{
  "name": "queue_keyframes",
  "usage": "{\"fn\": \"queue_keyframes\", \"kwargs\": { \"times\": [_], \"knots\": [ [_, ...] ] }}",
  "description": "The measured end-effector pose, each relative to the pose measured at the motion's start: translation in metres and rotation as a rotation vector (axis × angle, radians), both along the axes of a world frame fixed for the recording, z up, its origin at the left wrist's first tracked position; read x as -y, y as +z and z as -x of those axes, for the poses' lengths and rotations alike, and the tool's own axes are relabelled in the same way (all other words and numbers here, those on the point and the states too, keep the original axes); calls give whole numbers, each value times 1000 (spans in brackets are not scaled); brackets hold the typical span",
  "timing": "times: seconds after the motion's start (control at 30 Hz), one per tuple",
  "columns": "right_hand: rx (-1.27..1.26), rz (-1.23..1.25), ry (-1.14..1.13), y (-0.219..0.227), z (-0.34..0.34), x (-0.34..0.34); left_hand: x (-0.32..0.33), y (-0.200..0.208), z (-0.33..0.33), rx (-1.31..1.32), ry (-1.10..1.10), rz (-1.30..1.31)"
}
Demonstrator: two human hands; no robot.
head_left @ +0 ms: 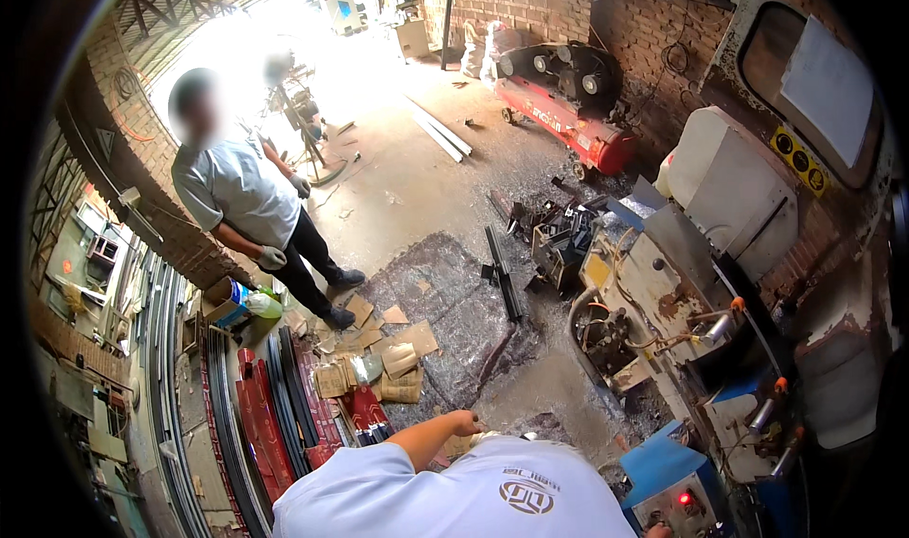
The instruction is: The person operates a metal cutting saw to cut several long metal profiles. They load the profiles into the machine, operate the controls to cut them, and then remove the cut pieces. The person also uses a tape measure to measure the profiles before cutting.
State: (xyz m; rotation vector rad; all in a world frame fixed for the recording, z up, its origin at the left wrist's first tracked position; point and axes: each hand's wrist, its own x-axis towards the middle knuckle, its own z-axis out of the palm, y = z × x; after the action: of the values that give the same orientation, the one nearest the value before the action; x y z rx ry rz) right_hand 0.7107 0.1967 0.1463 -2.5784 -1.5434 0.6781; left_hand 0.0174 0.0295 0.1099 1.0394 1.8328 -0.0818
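My left arm reaches out from a white short sleeve at the bottom centre. My left hand (466, 424) shows beyond the edge of my white shirt (454, 491), with something pale next to it. It is too small to tell how its fingers are set. Only a sliver of my right hand (658, 530) shows at the bottom edge, its fingers hidden. Nearest to it is a control box (677, 505) with a lit red lamp and a blue cover (658, 467). The worn machine (663, 292) with orange-tipped hoses stands at the right.
A gloved person (241, 192) stands at the left, by flattened cardboard (402, 353) and bundles of long profiles (265, 415). Dark cut pieces (563, 240) are heaped left of the machine. A red air compressor (559, 121) stands by the brick wall; pale bars (440, 131) lie on the floor.
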Motion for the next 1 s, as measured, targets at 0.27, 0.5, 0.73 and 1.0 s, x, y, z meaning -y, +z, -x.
{"fn": "queue_keyframes", "kwargs": {
  "times": [0.27,0.5,0.73,1.0],
  "knots": [
    [66,4,6,-6,1,-6,15,-4,3,4,82,-47],
    [72,-6,-17,-2,13,-14,47,-2,-6,-1,131,26],
    [82,-48,8,-15,4,-13,56,-1,-14,9,172,13],
    [92,-77,25,-35,-1,-15,46,-2,-11,-5,144,3]
  ]
}}
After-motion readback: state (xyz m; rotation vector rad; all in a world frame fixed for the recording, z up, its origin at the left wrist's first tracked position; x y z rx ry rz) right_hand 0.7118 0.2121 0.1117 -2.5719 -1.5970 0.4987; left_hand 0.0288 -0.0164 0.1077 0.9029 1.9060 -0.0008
